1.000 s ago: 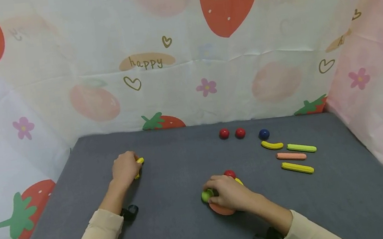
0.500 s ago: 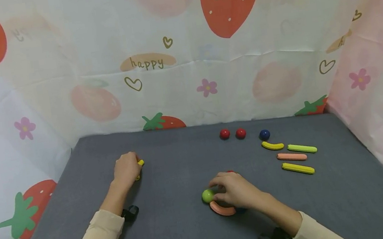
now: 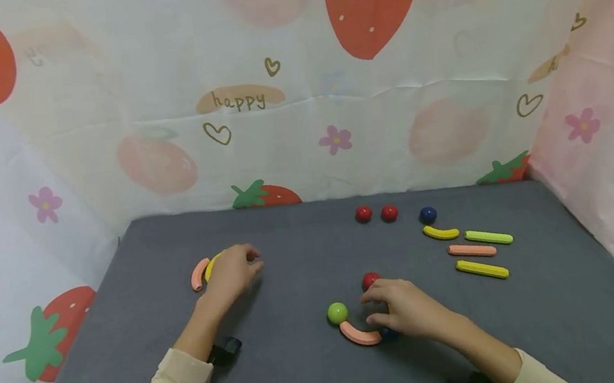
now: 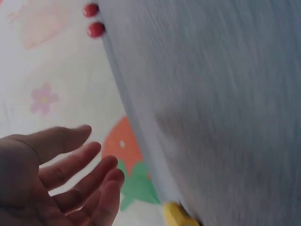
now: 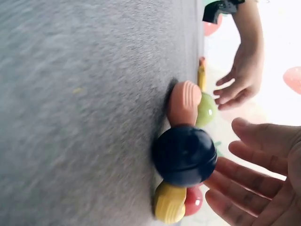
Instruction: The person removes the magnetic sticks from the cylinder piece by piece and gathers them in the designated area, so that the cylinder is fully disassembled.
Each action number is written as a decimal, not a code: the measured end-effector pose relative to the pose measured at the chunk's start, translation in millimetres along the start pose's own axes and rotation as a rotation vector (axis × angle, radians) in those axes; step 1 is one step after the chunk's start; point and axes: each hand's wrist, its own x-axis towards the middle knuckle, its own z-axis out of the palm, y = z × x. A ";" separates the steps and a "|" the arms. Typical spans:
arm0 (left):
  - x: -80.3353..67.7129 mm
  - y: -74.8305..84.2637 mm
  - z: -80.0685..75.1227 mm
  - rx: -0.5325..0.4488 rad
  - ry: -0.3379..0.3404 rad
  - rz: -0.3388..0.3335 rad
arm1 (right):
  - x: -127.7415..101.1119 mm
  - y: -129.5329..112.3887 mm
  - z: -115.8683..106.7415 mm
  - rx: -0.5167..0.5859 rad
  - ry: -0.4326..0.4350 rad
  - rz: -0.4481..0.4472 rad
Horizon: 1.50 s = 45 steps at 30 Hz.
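The right hand (image 3: 410, 310) rests on the gray mat (image 3: 307, 372) with loose, open fingers, holding nothing. Right beside it sit a dark blue ball (image 5: 184, 155), a curved pink stick (image 3: 359, 333), a green ball (image 3: 337, 312) and a red ball (image 3: 370, 280). From the head view the hand mostly hides the blue ball. The left hand (image 3: 231, 271) is open too, near a pink curve (image 3: 198, 274) and a partly hidden yellow piece (image 3: 211, 267)

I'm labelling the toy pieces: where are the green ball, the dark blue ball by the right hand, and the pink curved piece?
green ball (image 3: 337, 312), head view, its centre.
dark blue ball (image 5: 184, 155), right wrist view, its front.
pink curved piece (image 3: 359, 335), head view, mid-curve.
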 end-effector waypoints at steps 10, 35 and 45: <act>-16.8 34.7 22.2 -0.219 -0.158 0.180 | -10.8 5.5 -0.8 -0.044 -0.041 -0.035; -37.0 86.6 52.2 -0.160 -0.430 0.450 | -10.8 5.2 2.4 -0.124 -0.195 -0.090; -36.3 84.9 56.4 -0.147 -0.414 0.444 | -11.0 4.4 2.5 -0.167 -0.220 -0.111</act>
